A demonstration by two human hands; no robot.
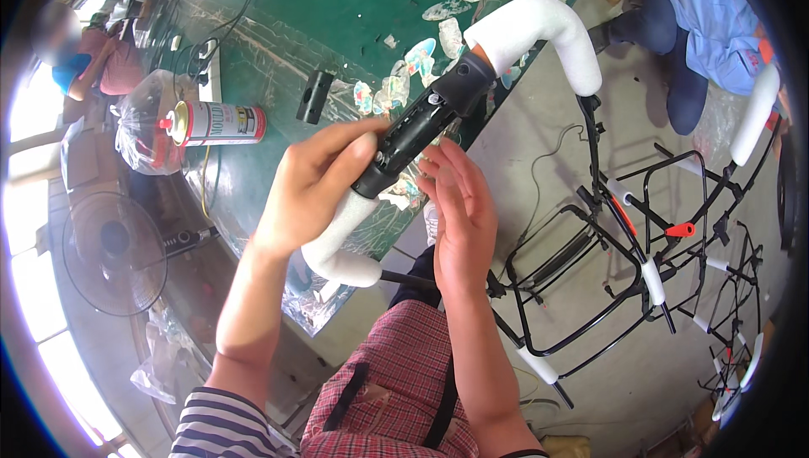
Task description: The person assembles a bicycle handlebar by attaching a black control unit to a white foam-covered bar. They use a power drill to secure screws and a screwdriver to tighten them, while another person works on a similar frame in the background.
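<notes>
A black plastic housing (417, 131) sits at the middle of a curved handlebar, its upper side showing an open channel. White foam sleeves (539, 24) wrap the bar at both ends of the housing. My left hand (316, 176) grips the lower end of the housing, thumb on top and fingers partly hidden behind it. Just right of the housing, my right hand (459, 222) is raised with its fingers apart and slightly bent, and nothing shows in it. A loose black plastic cover (315, 96) lies on the green table (278, 53) beyond my left hand.
A red and white spray can (221, 123) lies near a knotted clear bag (152, 121). Torn plastic scraps (421, 55) litter the table. Black tubular frames (607, 289) stand on the floor at right, near a person in blue (716, 28). A fan (115, 247) is at left.
</notes>
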